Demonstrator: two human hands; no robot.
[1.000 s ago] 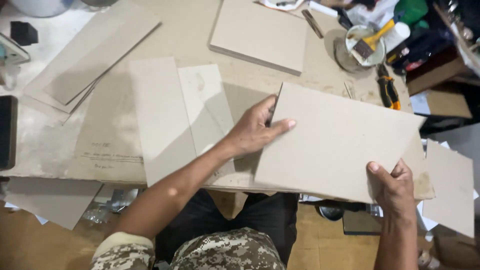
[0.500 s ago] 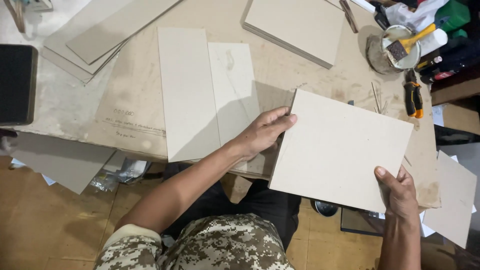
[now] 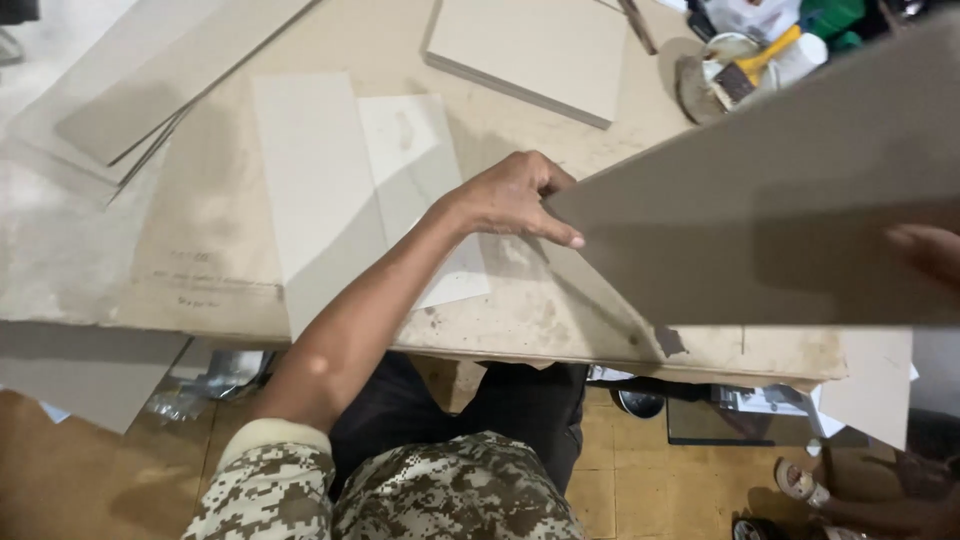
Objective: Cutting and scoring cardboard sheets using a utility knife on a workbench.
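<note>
I hold a large grey-beige board [image 3: 770,210] tilted up toward the camera, its underside facing me in shadow. My left hand [image 3: 515,195] grips its left edge, thumb along the lower side. My right hand [image 3: 925,250] holds the right side, only fingertips showing at the frame's edge. The board hangs above the dusty worktable [image 3: 220,250].
Two pale strips [image 3: 330,190] lie flat on the table to the left. A thicker board [image 3: 530,50] lies at the back, long strips [image 3: 150,80] at the far left. A tin with a brush [image 3: 740,75] stands at the back right. More panels lean below the table's front edge.
The board has been lifted off the table and tipped up toward the camera, now filling the right side. Both hands kept their hold; the view moved closer.
</note>
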